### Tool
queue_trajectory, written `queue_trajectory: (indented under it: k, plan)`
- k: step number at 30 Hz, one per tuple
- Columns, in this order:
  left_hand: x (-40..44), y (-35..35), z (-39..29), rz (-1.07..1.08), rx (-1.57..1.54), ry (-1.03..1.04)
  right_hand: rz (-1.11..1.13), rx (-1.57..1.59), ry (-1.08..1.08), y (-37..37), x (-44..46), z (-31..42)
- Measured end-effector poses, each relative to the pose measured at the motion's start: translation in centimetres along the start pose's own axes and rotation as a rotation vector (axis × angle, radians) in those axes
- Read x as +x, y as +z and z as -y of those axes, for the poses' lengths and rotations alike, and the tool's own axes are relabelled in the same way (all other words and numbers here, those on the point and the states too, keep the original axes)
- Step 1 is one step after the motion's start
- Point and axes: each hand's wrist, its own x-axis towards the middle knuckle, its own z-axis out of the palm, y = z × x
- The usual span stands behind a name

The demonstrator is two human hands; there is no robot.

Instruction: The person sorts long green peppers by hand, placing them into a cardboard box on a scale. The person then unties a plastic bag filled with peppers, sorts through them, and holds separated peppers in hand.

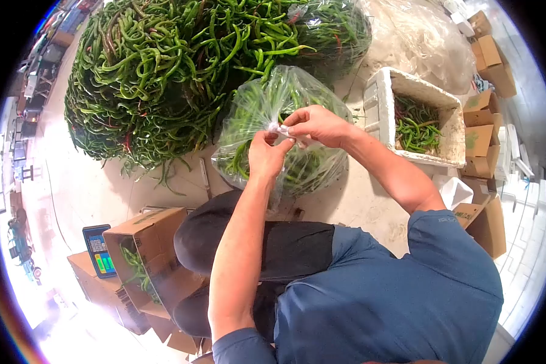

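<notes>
L hand & R hand both fingertip-pinching the twisted neck of the clear bag; grips narrow, hands almost touching. Bag's on the floor, just ahead of the knees, full of green peppers. Can't tell if the neck's knotted or only bunched, fingers cover part of it.

Step in hand looks like closing the neck. Imo: L pins the twist low, near the peppers, R works the tail; squeeze spare air out first, pull snug but don't yank, film's thin & prob tears or slips. Watch for pepper tips poking the film or caught in the twist. Keep bag upright on the floor so wt stays off the neck.

Around: big loose pepper pile ahead-left, right up near the bag, so elbow room's tight that side & strays could get in the way. 2nd clear bag w/ peppers behind. Foam box to the R, some peppers in it, near R forearm; mind its rim. Plastic sheeting past that, cartons far R. Lower L: carton w/ peppers + scale next to it, both clear of the hands.
</notes>
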Motion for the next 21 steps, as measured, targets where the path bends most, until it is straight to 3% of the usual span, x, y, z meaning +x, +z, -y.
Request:
queue_trajectory:
  k: [3, 6, 9, 13, 14, 18, 21]
  plan:
    - [0.2, 0.5, 0.3, -0.009, -0.155, 0.054, 0.003, 0.025, 0.035, -0.5, 0.5, 0.0]
    - [0.5, 0.4, 0.0, -0.044, -0.315, 0.072, -0.067, -0.209, -0.116, -0.3, 1.5, -0.2]
    - [1.7, 0.1, 0.0, -0.047, -0.406, -0.005, -0.102, -0.646, -0.282, -0.1, 1.5, 1.3]
    - [2.7, -0.3, 0.9, 0.042, -0.638, -0.017, -0.143, -1.017, -0.411, 0.7, 2.4, 2.8]
    - [3.0, -0.6, 1.1, 0.071, -0.704, -0.054, -0.128, -1.03, -0.564, 0.7, 2.4, 2.6]
    - [2.3, -0.6, 0.4, 0.1, -1.068, -0.024, -0.093, -1.14, -0.789, 1.5, 1.3, 4.2]
    - [1.2, -0.4, -1.1, 0.038, -0.959, 0.018, -0.103, -1.331, -0.859, 2.0, 0.0, 5.1]
